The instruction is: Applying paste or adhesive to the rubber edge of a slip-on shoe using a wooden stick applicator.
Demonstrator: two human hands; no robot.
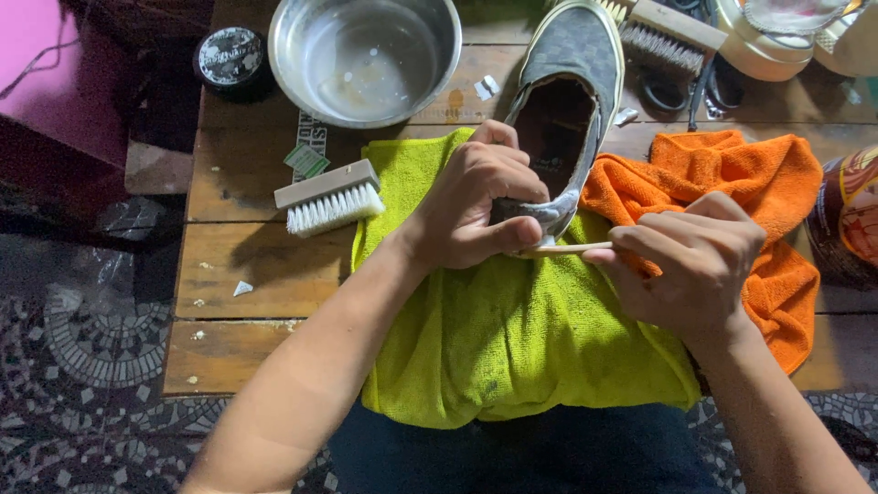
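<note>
Now, our left hand point(480, 206) clamps the grey slip-on shoe's point(562, 110) heel, steadying it on the green towel point(512, 338) | our right hand point(700, 265) at 3 o'clock pinches a thin wooden stick point(572, 248) against the heel | white brush point(331, 197) at 9, steel bowl point(366, 55) at 11.

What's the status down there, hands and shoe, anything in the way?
Left hand grips shoe at heel. Right hand holds thin stick against heel. Shoe rests on green cloth. Brush and bowl lie apart, nothing blocking.
</note>
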